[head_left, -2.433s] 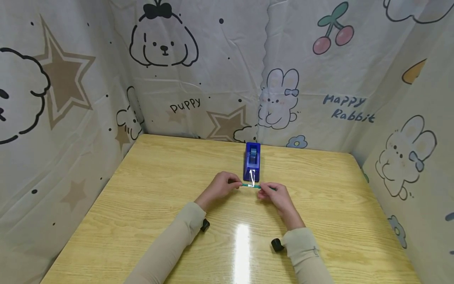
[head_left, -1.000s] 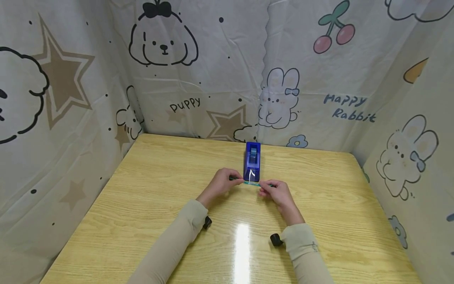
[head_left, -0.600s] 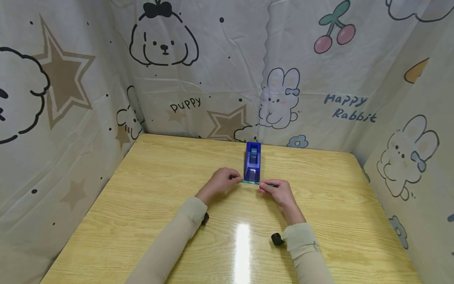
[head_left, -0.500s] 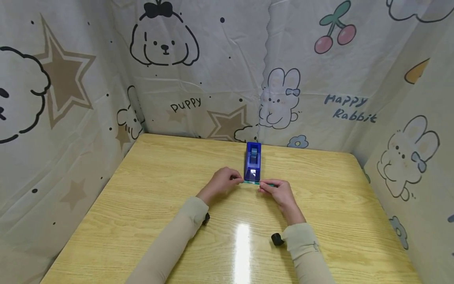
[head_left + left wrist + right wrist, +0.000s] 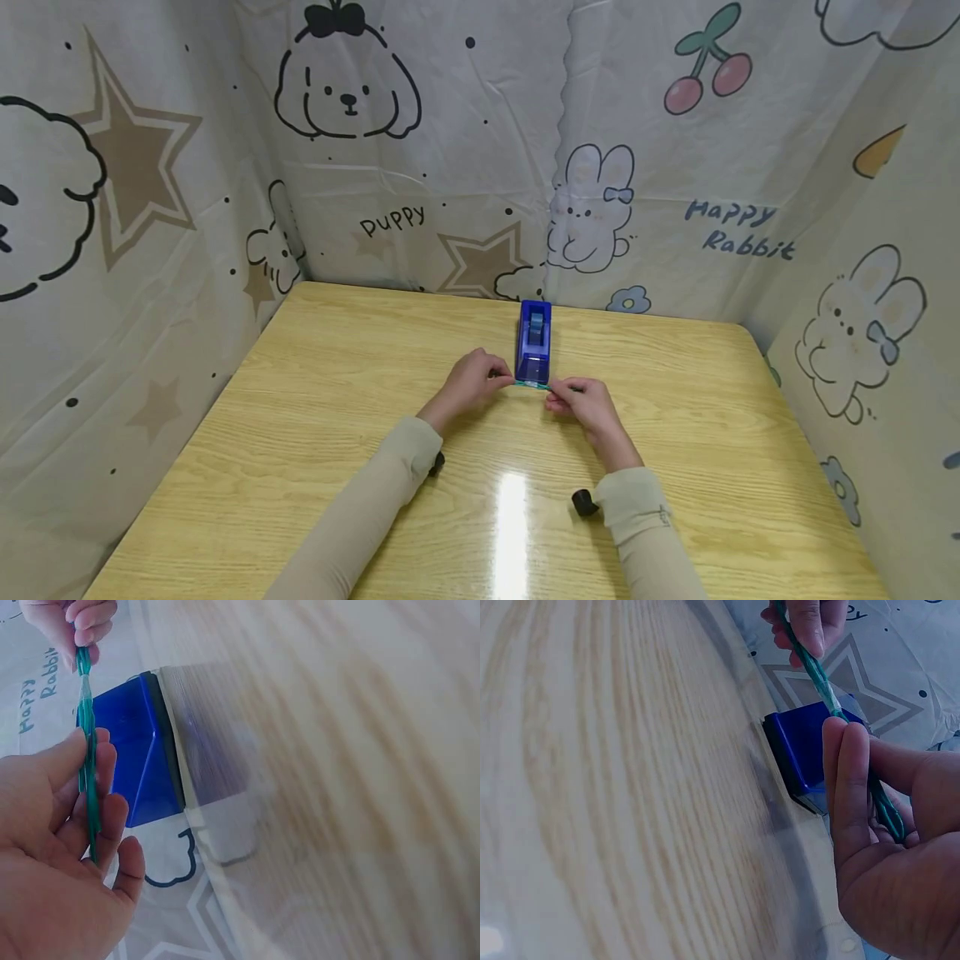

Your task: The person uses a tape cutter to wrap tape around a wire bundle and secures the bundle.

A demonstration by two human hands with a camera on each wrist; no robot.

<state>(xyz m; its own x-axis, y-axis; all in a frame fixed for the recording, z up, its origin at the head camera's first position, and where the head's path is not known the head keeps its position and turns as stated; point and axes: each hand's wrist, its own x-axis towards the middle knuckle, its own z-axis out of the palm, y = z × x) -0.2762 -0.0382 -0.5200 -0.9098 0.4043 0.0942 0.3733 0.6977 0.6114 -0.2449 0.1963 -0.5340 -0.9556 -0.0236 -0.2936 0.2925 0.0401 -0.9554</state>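
Both hands hold a thin bundle of green strands [image 5: 91, 761] level across the front end of a blue tape dispenser [image 5: 533, 342]. My left hand [image 5: 471, 382] pinches one end between thumb and fingers, and my right hand [image 5: 588, 408] pinches the other. Clear tape [image 5: 832, 698] is wrapped round the bundle's middle, between the hands. In the head view the bundle lies right at the dispenser's front edge; I cannot tell whether it touches. Part of the bundle is hidden behind the fingers.
The dispenser stands near the back edge of a wooden table [image 5: 360, 358]. A printed cloth [image 5: 465, 108] hangs behind and at both sides. Small black cameras [image 5: 583, 502] sit on the wrists.
The hands have moved slightly forward with the green bundle, up to the dispenser's front. The strip of tape seen stretched between dispenser and bundle has shortened.
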